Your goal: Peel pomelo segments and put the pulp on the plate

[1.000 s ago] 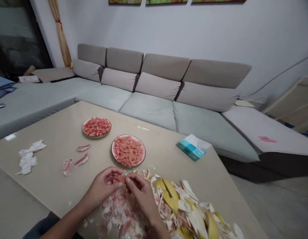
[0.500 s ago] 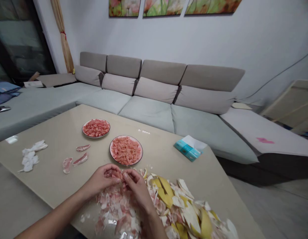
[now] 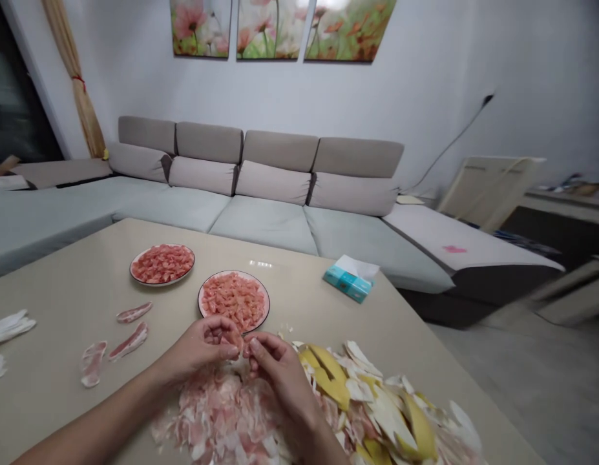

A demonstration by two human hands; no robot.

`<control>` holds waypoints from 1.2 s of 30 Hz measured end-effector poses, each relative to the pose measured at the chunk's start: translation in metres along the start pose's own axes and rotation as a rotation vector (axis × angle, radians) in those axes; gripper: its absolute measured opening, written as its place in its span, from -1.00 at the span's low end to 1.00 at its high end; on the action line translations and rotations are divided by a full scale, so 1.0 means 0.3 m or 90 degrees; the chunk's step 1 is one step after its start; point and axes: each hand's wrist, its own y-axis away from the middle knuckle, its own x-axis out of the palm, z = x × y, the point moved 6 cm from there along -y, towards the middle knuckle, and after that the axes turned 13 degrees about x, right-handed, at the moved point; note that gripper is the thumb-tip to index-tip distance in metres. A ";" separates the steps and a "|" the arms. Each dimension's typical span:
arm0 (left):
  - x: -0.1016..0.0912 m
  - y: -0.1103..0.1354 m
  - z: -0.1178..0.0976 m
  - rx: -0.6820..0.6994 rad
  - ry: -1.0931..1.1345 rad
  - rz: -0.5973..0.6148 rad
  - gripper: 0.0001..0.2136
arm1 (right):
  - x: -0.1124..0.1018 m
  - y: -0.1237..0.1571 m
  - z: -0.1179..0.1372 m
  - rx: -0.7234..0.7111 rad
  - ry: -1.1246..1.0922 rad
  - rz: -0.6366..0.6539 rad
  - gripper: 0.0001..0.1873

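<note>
Both hands meet just in front of a plate (image 3: 201, 312) heaped with pink pomelo pulp (image 3: 234, 298). My left hand (image 3: 209, 342) is curled, pinching a pinkish pomelo piece (image 3: 233, 340) in its fingers. My right hand (image 3: 274, 361) has its thumb and fingertips closed at the other side of that piece. Below the hands lies a pile of thin, pale pink peeled membranes (image 3: 226, 416). On the left, three pomelo segments (image 3: 128, 341) with whitish skin rest on the table. A second plate (image 3: 134, 276) of redder pulp (image 3: 163, 263) stands farther back.
Yellow and white pomelo rind (image 3: 396, 416) is heaped on the table (image 3: 183, 242) at the right. A blue tissue pack (image 3: 348, 283) lies near the far right edge. Crumpled white tissues (image 3: 8, 328) are at the left edge. A grey sofa (image 3: 267, 223) runs behind the table.
The view has swung to the right and up, so the plates, segments and sofa appear farther left. Both hands stay together at the pomelo piece.
</note>
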 end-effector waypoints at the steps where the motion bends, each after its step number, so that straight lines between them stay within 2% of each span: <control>1: 0.001 -0.005 0.006 -0.005 0.016 0.010 -0.80 | -0.003 0.001 -0.004 0.003 -0.012 0.003 -0.61; 4: -0.004 -0.011 0.018 -0.013 0.030 0.029 -0.79 | 0.000 0.003 -0.008 -0.010 -0.027 -0.010 -0.62; 6: -0.017 -0.009 0.022 -0.001 0.028 0.014 -0.79 | 0.014 0.005 -0.005 -0.029 -0.027 -0.043 -0.61; 12: -0.069 0.009 0.034 0.018 0.083 -0.094 -0.79 | 0.071 -0.003 0.015 -0.087 0.025 -0.129 -0.60; 17: -0.141 -0.003 -0.002 0.052 0.088 -0.195 -0.74 | 0.064 -0.026 0.057 -0.115 0.066 -0.148 -0.63; 22: -0.121 -0.019 0.018 0.014 0.172 -0.118 -0.71 | 0.081 -0.054 0.145 -0.159 0.238 -0.156 -0.70; 24: -0.120 -0.017 0.033 0.006 0.186 -0.107 -0.72 | 0.089 -0.067 0.168 -0.173 0.267 -0.160 -0.72; 30: -0.133 -0.013 0.039 -0.041 0.203 -0.075 -0.73 | 0.108 -0.110 0.134 -0.048 0.111 -0.011 -0.70; 33: -0.130 -0.014 0.026 -0.040 0.211 -0.060 -0.74 | 0.100 -0.111 0.128 -0.032 0.111 -0.011 -0.70; 36: -0.127 -0.002 0.021 -0.043 0.213 -0.052 -0.72 | 0.085 -0.116 0.144 -0.073 0.180 -0.067 -0.72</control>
